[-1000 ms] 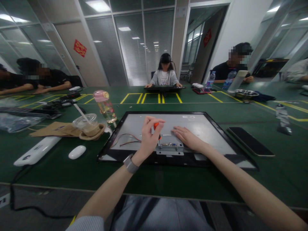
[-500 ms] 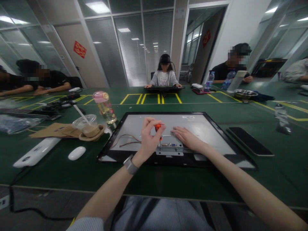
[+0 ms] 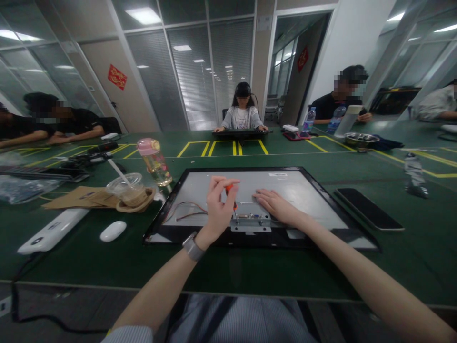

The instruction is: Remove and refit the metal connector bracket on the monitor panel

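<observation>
One long green table (image 3: 107, 257) marked with yellow lines fills the view, and other people sit along its far sides. Directly before you, a monitor (image 3: 307, 190) lies face down on the table, its grey metal back showing inside a black frame. Your right hand (image 3: 276, 206) rests flat on that back, just right of centre, palm down and fingers spread. Your left hand (image 3: 218, 206) is curled around the orange handle of a screwdriver (image 3: 230, 190), above the monitor's near middle. A white power strip (image 3: 52, 231) lies on the table to the far left. A dark phone (image 3: 369, 209) lies flat to the right of the monitor. Left of the monitor stand a bottle (image 3: 155, 162) with a pink lid and a plastic cup (image 3: 126, 186) with a straw. A white mouse (image 3: 113, 231) lies nearer to you. Between your hands, near the monitor's near edge, sits a small silver bracket (image 3: 250, 223) with ports. The screwdriver stands nearly upright, its tip down at the bracket's left end. Thin red wires (image 3: 185, 209) loop across the metal to the left of your left hand.
</observation>
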`<action>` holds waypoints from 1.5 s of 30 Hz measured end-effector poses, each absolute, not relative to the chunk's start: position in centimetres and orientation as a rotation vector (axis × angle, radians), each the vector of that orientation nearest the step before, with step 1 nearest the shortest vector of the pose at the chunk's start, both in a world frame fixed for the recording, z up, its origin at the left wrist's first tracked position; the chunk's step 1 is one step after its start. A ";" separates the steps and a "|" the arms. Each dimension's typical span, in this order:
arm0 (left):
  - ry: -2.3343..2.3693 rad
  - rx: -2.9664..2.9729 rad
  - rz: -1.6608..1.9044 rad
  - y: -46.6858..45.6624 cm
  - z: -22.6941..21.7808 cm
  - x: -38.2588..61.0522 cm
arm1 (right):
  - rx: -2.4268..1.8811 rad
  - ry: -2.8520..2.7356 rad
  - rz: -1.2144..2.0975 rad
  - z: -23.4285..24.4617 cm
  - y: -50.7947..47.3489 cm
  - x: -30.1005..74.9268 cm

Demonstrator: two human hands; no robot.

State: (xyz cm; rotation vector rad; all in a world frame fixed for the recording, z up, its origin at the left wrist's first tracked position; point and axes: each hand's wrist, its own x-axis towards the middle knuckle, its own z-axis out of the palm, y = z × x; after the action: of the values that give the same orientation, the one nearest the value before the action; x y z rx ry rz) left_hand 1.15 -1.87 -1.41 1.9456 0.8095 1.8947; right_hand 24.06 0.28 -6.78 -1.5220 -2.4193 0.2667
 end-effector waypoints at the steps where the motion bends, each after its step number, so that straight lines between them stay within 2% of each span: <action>1: 0.791 1.924 1.863 -1.9 -1.5 1.1 | -1.522 -2.416 0.269 -6.8 0.3 24.1; 5: 0.702 1.850 1.767 -2.0 -1.5 1.1 | -1.551 -2.406 0.286 -6.7 0.2 24.0; 12: 0.831 1.824 1.874 -1.6 -1.2 1.2 | -1.520 -2.418 0.257 -7.0 0.4 24.1; 19: 0.718 1.768 1.729 -1.9 -1.1 1.1 | -1.527 -2.412 0.259 -7.0 0.4 24.1; 26: 0.754 1.853 1.837 -1.7 -0.9 1.2 | -1.540 -2.425 0.261 -6.8 0.4 24.1; 39: 0.619 1.781 1.592 -1.5 -1.2 1.1 | -1.540 -2.417 0.264 -6.9 0.3 24.1; 45: 0.745 1.875 1.770 -1.4 -1.2 1.1 | -1.517 -2.435 0.250 -7.1 0.5 24.2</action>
State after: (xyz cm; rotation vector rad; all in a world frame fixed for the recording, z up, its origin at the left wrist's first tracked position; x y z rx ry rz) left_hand 1.07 -1.45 -1.21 1.8751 0.7445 1.7697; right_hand 24.19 0.50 -7.12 -1.5167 -2.4351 0.2504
